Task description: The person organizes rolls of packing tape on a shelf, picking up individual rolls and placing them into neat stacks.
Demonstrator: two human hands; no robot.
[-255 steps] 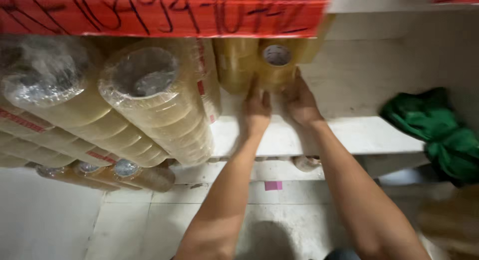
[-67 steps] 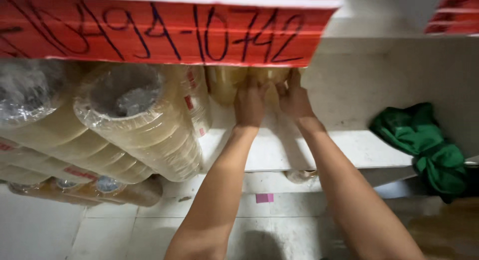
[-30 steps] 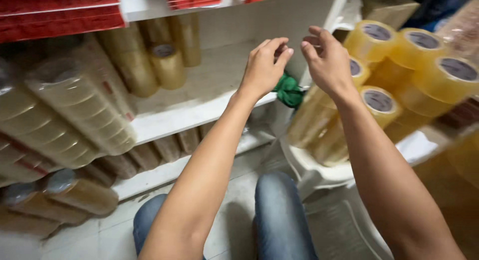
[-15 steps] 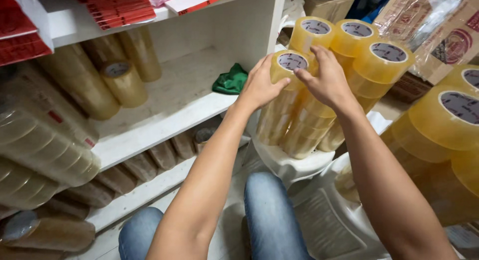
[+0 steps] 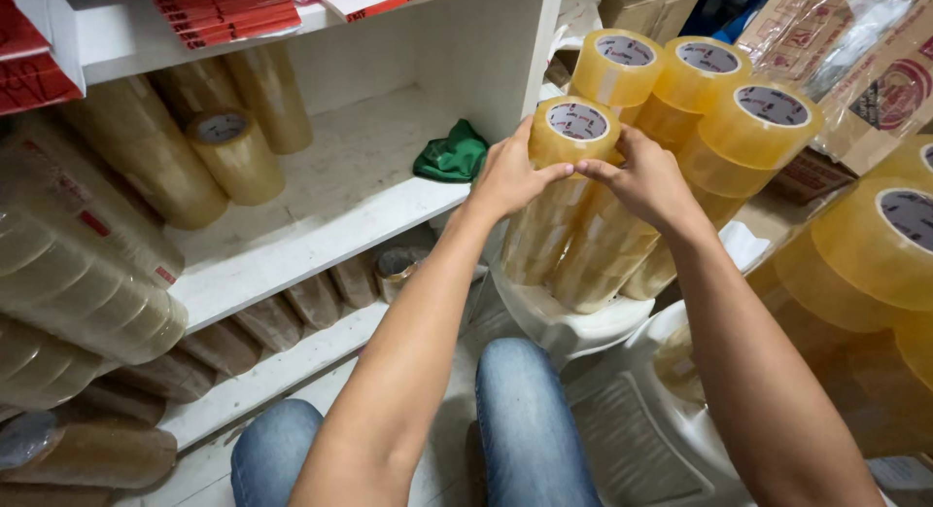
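Both hands wrapped round the top of one tall stack of yellowish tape rolls (image 5: pixel 564 201), left hand (image 5: pixel 507 176) on its near-left side, right hand (image 5: pixel 649 181) on its right, fingers (image 5: pixel 546 173) of both curled closed against the upper rolls just under the grey core. Stack standing tilted on a white plastic stool (image 5: pixel 583 322), pressed against more stacks (image 5: pixel 700 128) behind and to the right of the fingers. Likely trouble: grip only at the top, nothing under the bottom, so a lift or pull toward the body could bend the column in the middle, and if the wrapping is loose or torn, drop the lower rolls onto the stool or the floor. Neighbouring stacks leaning together, so removing this one could let them topple toward the knees (image 5: pixel 530 419). Further left of the fingers, a white shelf (image 5: pixel 321 215) with a green cloth (image 5: pixel 452 157) and more tape (image 5: pixel 233 157); a careless swing that way could snag the cloth or knock the lone roll over.
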